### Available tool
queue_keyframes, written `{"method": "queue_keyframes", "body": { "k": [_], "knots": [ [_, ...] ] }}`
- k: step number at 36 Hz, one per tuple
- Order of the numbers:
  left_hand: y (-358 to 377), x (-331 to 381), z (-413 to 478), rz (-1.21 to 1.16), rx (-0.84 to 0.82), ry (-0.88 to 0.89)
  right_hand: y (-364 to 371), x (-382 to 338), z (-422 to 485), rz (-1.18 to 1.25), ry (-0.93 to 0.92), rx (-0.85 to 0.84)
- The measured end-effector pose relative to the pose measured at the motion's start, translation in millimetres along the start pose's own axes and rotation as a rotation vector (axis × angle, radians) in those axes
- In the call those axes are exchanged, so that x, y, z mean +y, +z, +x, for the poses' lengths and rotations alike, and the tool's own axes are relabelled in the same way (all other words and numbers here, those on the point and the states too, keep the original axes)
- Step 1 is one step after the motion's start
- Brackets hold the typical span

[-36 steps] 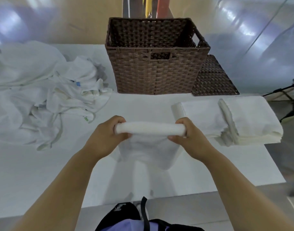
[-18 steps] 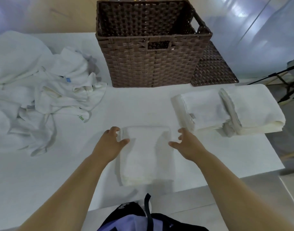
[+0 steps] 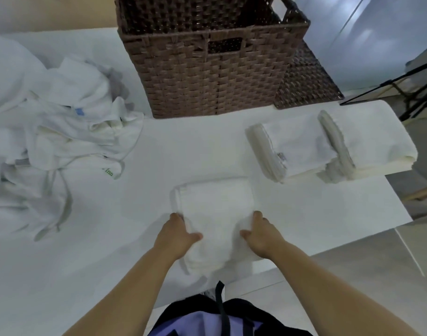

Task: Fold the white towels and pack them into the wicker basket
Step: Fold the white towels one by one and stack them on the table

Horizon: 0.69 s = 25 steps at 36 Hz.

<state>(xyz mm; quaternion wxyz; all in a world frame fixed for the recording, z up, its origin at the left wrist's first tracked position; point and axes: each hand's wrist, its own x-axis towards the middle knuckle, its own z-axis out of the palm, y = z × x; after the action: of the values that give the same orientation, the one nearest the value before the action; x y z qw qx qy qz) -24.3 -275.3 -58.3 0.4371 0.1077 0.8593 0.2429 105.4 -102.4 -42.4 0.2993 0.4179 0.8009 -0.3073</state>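
Folded towel (image 3: 214, 209) pinched at near corners by my left hand (image 3: 178, 235) & right hand (image 3: 260, 236); uneven lift prob splays its layers.

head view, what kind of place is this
Probably a laundry or hotel linen-folding station: a white table holds a heap of unfolded towels, neat folded stacks and a wicker basket, and green lettering on one seems to read "inn".

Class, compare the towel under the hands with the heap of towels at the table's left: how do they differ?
The folded towel lies flat as a neat rectangle; the heap is crumpled and loose. The folded towel is held by the left hand and right hand; the heap is untouched. Both are white.
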Motion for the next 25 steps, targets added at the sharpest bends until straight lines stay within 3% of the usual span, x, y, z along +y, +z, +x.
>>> {"method": "queue_keyframes", "body": {
  "k": [7,11,25],
  "knots": [
    [-2.3,-1.1,8.1,-0.14,0.049,-0.001,-1.3,-9.0,2.0,0.129,-0.032,0.051],
    [-16.9,7.7,5.1,-0.227,0.095,0.027,-15.6,-14.7,-0.4,0.152,-0.144,0.129],
    [-49.9,131.2,-23.0,-0.354,0.31,0.427,-155.3,6.6,-4.3,0.092,-0.567,0.471]
  ]
}}
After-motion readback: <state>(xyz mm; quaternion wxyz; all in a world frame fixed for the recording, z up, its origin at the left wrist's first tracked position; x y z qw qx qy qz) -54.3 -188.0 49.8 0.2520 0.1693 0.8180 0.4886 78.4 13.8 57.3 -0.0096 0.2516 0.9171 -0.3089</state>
